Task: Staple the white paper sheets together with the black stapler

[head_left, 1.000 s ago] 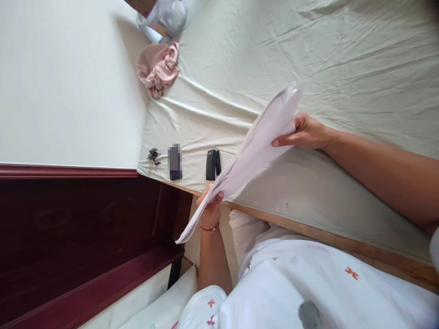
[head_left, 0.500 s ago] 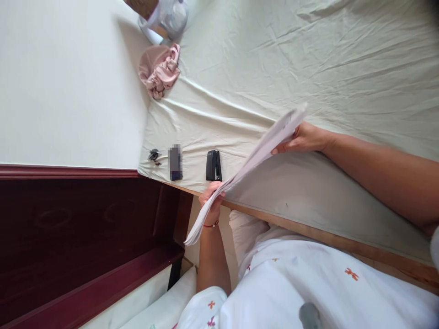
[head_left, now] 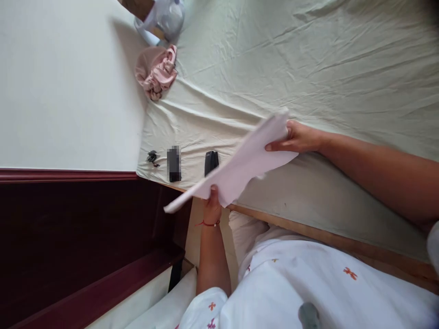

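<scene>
A stack of white paper sheets (head_left: pixel 240 171) is held in the air between two bare hands, just above the near edge of a bed covered with a pale green sheet (head_left: pixel 308 59). The view is turned sideways, so the bed's wooden edge (head_left: pixel 308 233) runs slantwise across the picture. The left hand (head_left: pixel 212 208) is closed on the lower edge of the sheets, with the thumb pressed on top and the other fingers hidden beneath; a red thread is worn round its wrist. The right hand (head_left: pixel 297 139) is closed on the upper end of the stack, with the fingers curled over the edge and the thumb laid along the underside. The sheets are tilted, with one corner hanging out over a dark red wooden bed frame (head_left: pixel 85 237).

A black stapler (head_left: pixel 211 162) is partly covered by the sheets and lies on the bed beside them. Next to it a small dark object (head_left: pixel 174 163) is blurred out, and a small black clip (head_left: pixel 152 157) lies further along. A bundle of pink cloth (head_left: pixel 156 71) is seen near the wall (head_left: pixel 61 82), just beside a clear plastic bag (head_left: pixel 164 18). White clothing with small orange and pink motifs (head_left: pixel 308 283) is worn by the person.
</scene>
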Available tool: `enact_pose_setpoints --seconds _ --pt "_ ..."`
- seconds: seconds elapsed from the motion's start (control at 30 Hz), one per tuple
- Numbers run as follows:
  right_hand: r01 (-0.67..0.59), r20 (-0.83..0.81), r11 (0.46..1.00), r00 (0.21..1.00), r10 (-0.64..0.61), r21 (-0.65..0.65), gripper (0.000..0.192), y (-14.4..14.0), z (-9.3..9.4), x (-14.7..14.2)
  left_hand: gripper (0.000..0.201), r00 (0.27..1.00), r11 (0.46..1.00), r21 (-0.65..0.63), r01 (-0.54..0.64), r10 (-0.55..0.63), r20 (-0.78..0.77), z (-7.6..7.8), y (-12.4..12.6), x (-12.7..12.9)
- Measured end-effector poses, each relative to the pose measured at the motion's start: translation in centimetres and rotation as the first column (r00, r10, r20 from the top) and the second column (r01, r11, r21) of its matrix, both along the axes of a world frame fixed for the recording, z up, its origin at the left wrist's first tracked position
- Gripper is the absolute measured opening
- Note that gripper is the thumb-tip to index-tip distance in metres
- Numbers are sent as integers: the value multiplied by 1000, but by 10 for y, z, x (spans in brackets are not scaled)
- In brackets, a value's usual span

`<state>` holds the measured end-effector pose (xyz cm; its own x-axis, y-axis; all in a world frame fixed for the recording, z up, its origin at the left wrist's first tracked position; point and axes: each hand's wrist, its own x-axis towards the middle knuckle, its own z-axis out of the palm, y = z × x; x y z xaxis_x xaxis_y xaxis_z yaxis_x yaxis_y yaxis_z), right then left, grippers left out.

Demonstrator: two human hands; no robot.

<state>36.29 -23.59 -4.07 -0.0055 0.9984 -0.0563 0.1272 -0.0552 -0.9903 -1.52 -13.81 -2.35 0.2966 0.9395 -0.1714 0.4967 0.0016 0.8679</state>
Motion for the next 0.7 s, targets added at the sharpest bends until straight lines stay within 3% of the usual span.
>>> enact_pose_setpoints --seconds 0.07,0.13,0.23,0.33,0.43,0.5,0.57,0.7 --pt "13 -136 1000 991 -16 -28 54 0 0 -2 81 987 989 64 -130 123 105 -3 -2 2" --pt "24 -258 999 966 -31 -30 57 1 0 -2 85 960 976 30 -216 207 187 -2 -4 2" --pt "78 -315 997 946 -78 -14 64 5 -5 -2 84 950 971 -66 -230 239 202 6 -7 -2" --pt "186 -273 982 946 -174 22 84 14 -16 -1 88 965 976 -34 -214 217 146 21 -8 -13" --pt "290 -264 953 930 -257 94 104 22 -26 -1 91 992 993 -32 -111 109 -59 45 -2 -29" --pt "291 -252 949 934 -255 118 107 22 -26 -1 90 975 988 -157 8 -42 -217 65 6 -37" --pt "203 -195 974 964 -180 103 98 19 -21 -1 84 929 932 -345 111 -221 -297 83 14 -38" --pt "-74 -7 997 997 74 3 67 8 -5 -1 72 872 871 -432 233 -384 -305 105 28 -20"
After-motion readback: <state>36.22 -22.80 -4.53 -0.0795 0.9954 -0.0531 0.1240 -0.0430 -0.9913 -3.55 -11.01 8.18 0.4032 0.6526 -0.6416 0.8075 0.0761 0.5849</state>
